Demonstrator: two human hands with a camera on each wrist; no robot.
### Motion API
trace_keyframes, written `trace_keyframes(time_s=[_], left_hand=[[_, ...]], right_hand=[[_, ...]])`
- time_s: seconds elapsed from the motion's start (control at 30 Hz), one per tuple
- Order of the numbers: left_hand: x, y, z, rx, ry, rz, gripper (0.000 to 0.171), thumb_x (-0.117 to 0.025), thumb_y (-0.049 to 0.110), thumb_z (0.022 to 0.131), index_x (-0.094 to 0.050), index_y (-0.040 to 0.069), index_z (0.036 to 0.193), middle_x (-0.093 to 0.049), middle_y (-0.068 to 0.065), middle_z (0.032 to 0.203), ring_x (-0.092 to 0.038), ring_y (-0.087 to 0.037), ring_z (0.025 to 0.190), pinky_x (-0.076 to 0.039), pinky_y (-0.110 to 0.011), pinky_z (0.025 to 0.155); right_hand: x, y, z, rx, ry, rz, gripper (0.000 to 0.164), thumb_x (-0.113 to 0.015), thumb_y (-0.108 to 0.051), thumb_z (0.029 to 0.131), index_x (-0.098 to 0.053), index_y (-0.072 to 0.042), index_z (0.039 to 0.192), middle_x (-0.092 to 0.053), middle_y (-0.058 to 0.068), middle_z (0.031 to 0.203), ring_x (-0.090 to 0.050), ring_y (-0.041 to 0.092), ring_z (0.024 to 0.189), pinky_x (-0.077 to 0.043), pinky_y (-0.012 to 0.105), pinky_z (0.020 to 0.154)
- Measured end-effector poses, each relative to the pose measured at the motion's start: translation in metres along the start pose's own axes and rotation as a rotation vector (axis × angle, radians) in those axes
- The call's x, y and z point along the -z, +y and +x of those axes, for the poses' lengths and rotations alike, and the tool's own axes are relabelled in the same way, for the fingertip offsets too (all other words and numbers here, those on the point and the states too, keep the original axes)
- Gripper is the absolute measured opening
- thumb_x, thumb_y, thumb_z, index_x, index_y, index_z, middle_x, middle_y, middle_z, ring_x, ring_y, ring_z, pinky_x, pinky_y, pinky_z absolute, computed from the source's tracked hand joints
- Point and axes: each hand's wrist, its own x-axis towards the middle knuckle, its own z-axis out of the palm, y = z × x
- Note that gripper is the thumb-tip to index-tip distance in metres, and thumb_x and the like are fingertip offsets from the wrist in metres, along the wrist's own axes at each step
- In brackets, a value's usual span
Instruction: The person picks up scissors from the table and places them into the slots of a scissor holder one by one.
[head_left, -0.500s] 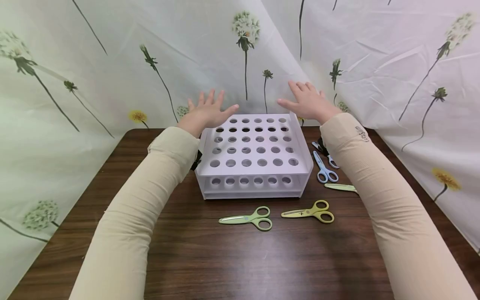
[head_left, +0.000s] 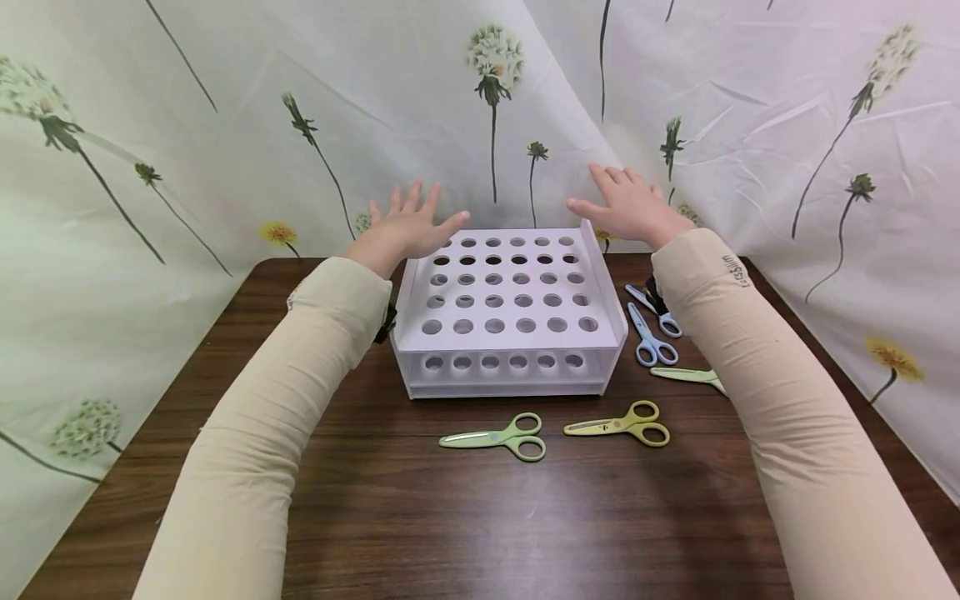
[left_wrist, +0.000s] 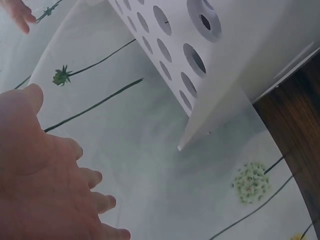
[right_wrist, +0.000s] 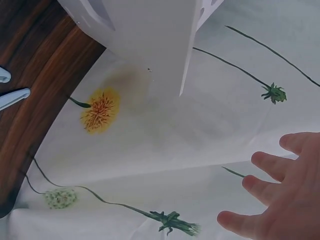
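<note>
Holding out left hand [head_left: 407,233] and right hand [head_left: 632,210] with fingers spread wide, near far corners of white rack [head_left: 508,312]. Spot it on brown table [head_left: 360,500], behind green scissors [head_left: 480,439] and yellow scissors [head_left: 600,427].

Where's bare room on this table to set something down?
Bare: the near table, bordered by green scissors, yellow scissors, left sleeve and right sleeve; also the left side, between left sleeve and floral sheet. Crowded: right of the white rack, where two pairs of blue scissors and a second green pair lie close together.
</note>
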Motion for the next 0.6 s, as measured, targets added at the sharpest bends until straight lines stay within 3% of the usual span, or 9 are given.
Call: trace_keyframes(time_s=[0.6], left_hand=[[-0.002,-0.013,-0.005,-0.016,0.01,-0.011,0.079,-0.009,0.069,0.087,0.022,0.022,0.143,0.028,-0.008,0.147,0.027,-0.032,0.13,0.018,-0.059,0.098]], right_hand=[[-0.002,0.014,-0.003,-0.019,-0.003,-0.002,0.085,-0.025,-0.064,0.09,0.004,-0.009,0.148,-0.003,0.02,0.151,0.004,0.039,0.136,0.002,0.064,0.1]])
